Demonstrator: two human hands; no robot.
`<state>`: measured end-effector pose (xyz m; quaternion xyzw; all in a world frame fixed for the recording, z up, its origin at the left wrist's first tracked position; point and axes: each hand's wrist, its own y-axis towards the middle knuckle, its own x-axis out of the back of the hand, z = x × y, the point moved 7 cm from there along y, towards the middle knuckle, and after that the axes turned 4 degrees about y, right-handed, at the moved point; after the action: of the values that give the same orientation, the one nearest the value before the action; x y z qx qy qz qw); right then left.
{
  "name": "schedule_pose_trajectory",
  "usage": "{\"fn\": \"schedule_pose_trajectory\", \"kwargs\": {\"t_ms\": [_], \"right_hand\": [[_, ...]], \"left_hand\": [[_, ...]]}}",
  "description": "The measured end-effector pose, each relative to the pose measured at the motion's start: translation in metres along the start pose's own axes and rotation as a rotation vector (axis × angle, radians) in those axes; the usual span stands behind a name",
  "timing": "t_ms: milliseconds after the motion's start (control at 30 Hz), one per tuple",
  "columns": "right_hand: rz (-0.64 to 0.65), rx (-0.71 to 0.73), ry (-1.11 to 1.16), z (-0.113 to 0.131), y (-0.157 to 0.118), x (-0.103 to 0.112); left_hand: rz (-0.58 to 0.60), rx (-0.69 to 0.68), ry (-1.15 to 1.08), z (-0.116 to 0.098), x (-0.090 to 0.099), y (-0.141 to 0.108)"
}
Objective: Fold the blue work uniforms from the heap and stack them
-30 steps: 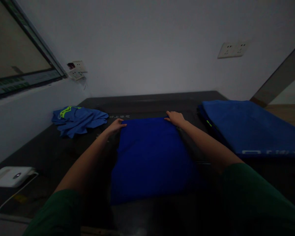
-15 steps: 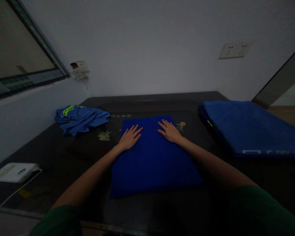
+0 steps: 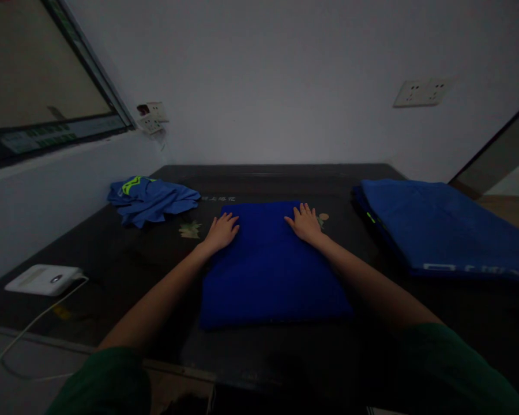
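A deep blue folded cloth (image 3: 270,265) lies flat on the dark table (image 3: 259,360), directly in front of me. My left hand (image 3: 222,231) rests on its far left edge, fingers spread and pointing away, with nothing held. On the cloth's far right corner lies my right hand (image 3: 304,223), palm down, its fingers apart and also holding nothing. The cloth's middle and near edge show between my forearms, and its surface looks mostly smooth.
A crumpled blue garment with yellow-green marks (image 3: 155,200) is at the back left. Folded blue cloths (image 3: 441,227) are stacked at the right. A white device (image 3: 44,280) with a cable sits at the left. Wall sockets (image 3: 421,93) are above the table.
Both hands have shifted outward from the cloth's middle to its far left and right edges. The camera view has shifted slightly.
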<state>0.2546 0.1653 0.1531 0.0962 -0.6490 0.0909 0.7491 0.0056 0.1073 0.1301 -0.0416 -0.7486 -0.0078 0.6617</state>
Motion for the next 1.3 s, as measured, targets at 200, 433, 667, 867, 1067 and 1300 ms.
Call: {"fn": "schedule_pose_trajectory", "kwargs": {"t_ms": [200,433,667,867,1067,1300], "right_hand": [[0.036,-0.006,0.048,-0.004,0.002,-0.010],[-0.087,-0.005,0.096,-0.021,0.002,-0.014],[-0.062,0.310,0.111,0.031,-0.060,0.020],[0.112,0.425,0.065,0.029,-0.127,-0.001],[0.032,0.417,0.026,0.010,-0.127,-0.003],[0.031,0.490,0.129,0.019,-0.160,0.015]], "left_hand": [[0.047,-0.181,-0.063,-0.020,-0.017,-0.023],[0.029,-0.007,0.027,0.010,-0.021,-0.028],[-0.004,-0.167,-0.039,-0.032,0.014,-0.066],[0.098,-0.418,-0.108,-0.072,-0.005,-0.110],[0.015,-0.345,-0.027,-0.051,-0.010,-0.113],[0.066,-0.447,-0.142,-0.063,0.006,-0.155]]}}
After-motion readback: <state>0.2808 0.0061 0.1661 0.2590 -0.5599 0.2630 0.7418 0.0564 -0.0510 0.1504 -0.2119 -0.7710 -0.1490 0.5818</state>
